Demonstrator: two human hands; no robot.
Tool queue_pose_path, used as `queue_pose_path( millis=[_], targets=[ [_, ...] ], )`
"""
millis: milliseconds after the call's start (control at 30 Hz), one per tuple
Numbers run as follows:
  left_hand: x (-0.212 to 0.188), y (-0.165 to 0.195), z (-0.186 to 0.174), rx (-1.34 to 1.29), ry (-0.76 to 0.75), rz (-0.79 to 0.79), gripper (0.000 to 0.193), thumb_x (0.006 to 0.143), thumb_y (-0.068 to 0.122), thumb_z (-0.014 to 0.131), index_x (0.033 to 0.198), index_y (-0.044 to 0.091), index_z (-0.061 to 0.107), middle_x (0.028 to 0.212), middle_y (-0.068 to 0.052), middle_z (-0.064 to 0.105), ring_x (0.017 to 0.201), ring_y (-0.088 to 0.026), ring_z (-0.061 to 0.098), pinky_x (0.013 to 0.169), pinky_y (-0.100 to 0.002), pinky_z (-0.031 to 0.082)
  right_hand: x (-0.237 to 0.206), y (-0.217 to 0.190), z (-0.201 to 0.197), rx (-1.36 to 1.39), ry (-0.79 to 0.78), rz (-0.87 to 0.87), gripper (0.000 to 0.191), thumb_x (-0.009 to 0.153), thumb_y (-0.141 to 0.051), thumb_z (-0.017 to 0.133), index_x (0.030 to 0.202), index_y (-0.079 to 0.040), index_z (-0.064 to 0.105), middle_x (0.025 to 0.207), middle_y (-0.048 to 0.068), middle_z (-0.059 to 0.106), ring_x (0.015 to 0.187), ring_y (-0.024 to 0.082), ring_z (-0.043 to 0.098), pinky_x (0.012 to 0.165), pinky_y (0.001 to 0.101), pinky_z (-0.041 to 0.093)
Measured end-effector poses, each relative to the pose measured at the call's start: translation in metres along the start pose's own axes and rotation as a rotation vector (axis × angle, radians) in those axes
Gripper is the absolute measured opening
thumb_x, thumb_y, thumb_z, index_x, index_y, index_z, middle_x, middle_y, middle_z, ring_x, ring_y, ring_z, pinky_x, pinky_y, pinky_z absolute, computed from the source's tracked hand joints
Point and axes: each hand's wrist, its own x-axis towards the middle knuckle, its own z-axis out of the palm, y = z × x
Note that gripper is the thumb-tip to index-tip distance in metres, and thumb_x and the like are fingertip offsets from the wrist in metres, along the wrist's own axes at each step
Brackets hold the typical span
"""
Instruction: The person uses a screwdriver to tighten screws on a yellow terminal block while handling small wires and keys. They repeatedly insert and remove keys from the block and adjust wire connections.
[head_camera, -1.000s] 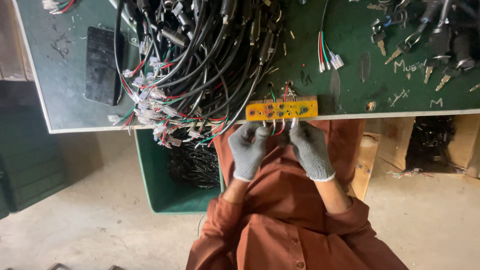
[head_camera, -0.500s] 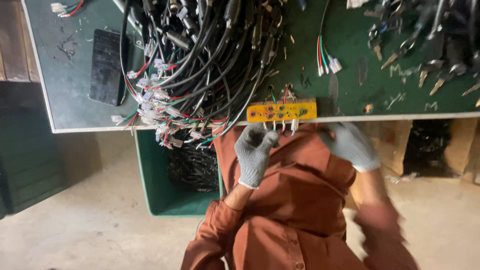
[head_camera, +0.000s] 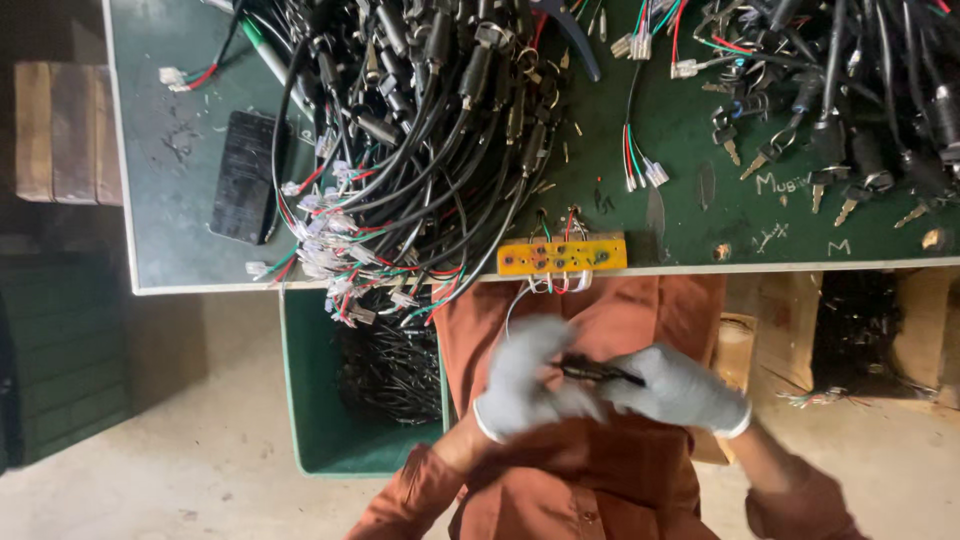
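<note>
A short black cable piece (head_camera: 597, 373) is held between the two gloved hands, low over the lap of the rust-coloured shirt (head_camera: 600, 460). The left hand (head_camera: 528, 380) is closed about one end of it, and the right hand (head_camera: 680, 388) pinches the other end; both hands are blurred, so the exact finger placement cannot be told. White wires (head_camera: 520, 305) run from just above the left hand up to an orange test board (head_camera: 562, 254), which lies at the near edge of the green table (head_camera: 180, 190), well beyond the fingertips. Farther out from the left hand a large heap of black cables (head_camera: 430, 130) with small white connectors is piled, and a green bin (head_camera: 320, 420) filled with more cables stands on the floor just beside that hand. Beyond the right hand, keys and lock parts (head_camera: 830, 150) are spread over the table.

The step in hand appears to be the handling of a single cable piece away from the board. A steady grip at both ends is judged to be needed before any connector is brought to the board.
</note>
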Motion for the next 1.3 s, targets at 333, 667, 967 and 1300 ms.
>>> queue_pose_path(
  millis=[333,667,967,1300],
  targets=[
    [-0.016,-0.046,0.011,0.425,-0.496,-0.248,0.014,0.075,0.022,0.075,0.074,0.016,0.062,0.064,-0.008,0.063,0.054,-0.032,0.063,0.048,-0.046,0.046,0.010,-0.052,-0.039,-0.462,0.186,-0.364,0.006,0.084,-0.018,0.077,0.084,-0.012,0.076,0.078,0.005,0.074,0.069,0.023,0.071,0.060,0.0349,0.055],
    [0.019,-0.008,0.020,0.128,-0.143,-0.392,0.018,0.083,0.008,0.069,0.098,0.018,0.070,0.074,-0.007,0.067,0.065,-0.028,0.068,0.060,-0.040,0.053,0.013,-0.032,0.000,-0.150,0.827,-0.226,0.006,0.094,0.000,0.069,0.096,-0.006,0.070,0.092,0.011,0.072,0.082,0.026,0.071,0.073,0.0356,0.056],
    [0.000,-0.019,0.019,0.509,-0.435,-0.182,0.022,0.082,0.028,0.077,0.090,0.015,0.061,0.071,-0.005,0.061,0.062,-0.030,0.060,0.060,-0.045,0.045,0.014,-0.026,-0.005,-0.526,0.444,-0.292,0.013,0.083,-0.014,0.075,0.091,-0.007,0.068,0.078,0.009,0.066,0.069,0.031,0.066,0.061,0.0431,0.051],
    [0.022,-0.005,0.004,0.546,-0.482,-0.105,0.050,0.088,0.031,0.071,0.131,0.007,0.066,0.074,-0.001,0.060,0.061,-0.021,0.058,0.064,-0.041,0.047,0.032,-0.010,0.005,0.087,0.337,-0.071,0.012,0.088,-0.014,0.065,0.080,-0.006,0.069,0.069,0.008,0.068,0.068,0.026,0.067,0.065,0.0390,0.053]
  ],
)
